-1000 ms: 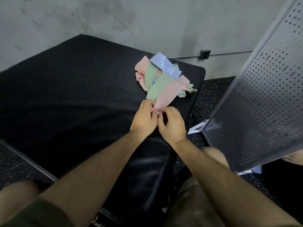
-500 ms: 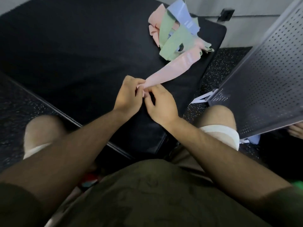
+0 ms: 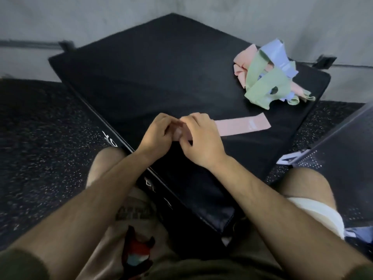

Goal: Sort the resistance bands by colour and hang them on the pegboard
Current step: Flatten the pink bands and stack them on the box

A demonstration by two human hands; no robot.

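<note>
A pink resistance band (image 3: 242, 126) lies flat on the black padded mat (image 3: 161, 77), stretched out to the right of my hands. My left hand (image 3: 157, 134) and my right hand (image 3: 199, 138) meet at its near end, fingers curled and pinching the band between them. A tangled pile of bands (image 3: 270, 77) in pink, green and lilac sits at the mat's far right corner, apart from the pink band. The grey pegboard (image 3: 343, 158) leans at the right edge, only partly in view.
Dark speckled rubber floor (image 3: 40, 138) surrounds the mat. A concrete wall (image 3: 121, 13) rises behind it, with a conduit and a socket box (image 3: 325, 60). My knees flank the mat's near corner. A white bracket (image 3: 288, 158) sits at the pegboard's foot.
The pink band has come free of the pile and now lies flat on the mat. Both hands kept hold of its end. The camera swung left and tilted.
</note>
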